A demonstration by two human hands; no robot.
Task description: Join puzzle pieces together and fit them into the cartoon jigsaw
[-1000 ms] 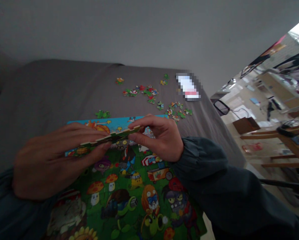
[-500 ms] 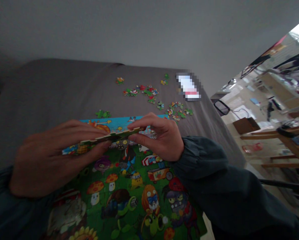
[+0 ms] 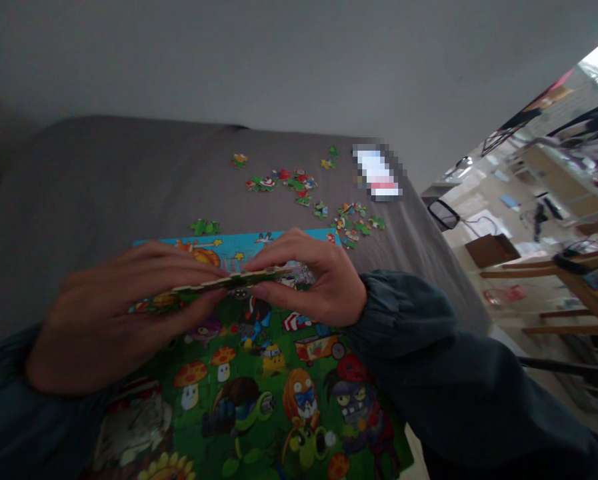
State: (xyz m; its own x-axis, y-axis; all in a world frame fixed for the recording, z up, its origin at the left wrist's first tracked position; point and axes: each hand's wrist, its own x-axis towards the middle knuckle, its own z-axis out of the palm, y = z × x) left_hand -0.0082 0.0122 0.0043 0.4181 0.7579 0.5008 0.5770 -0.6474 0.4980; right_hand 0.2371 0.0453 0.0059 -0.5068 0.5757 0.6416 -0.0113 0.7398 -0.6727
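Note:
Between my two hands is a strip of joined jigsaw pieces (image 3: 211, 285), seen nearly edge-on. My left hand (image 3: 113, 307) pinches its left part between thumb and fingers. The thumb and fingers of my right hand (image 3: 309, 277) close on its right part. Below them lies a colourful picture sheet (image 3: 249, 437) with cartoon plants and zombies on green and a blue band at its far edge. My hands and sleeves cover parts of the sheet.
Loose jigsaw pieces (image 3: 299, 181) lie scattered on the grey cloth (image 3: 143, 173) beyond the sheet, with green ones (image 3: 205, 227) near its far edge. A blurred-out lit phone (image 3: 377, 173) is at the back right. Furniture and a cardboard box (image 3: 492, 251) stand lower at right.
My left hand has shifted slightly right, and my right-hand fingers have slid left along the strip, closer to the left hand. The loose pieces and phone stay put.

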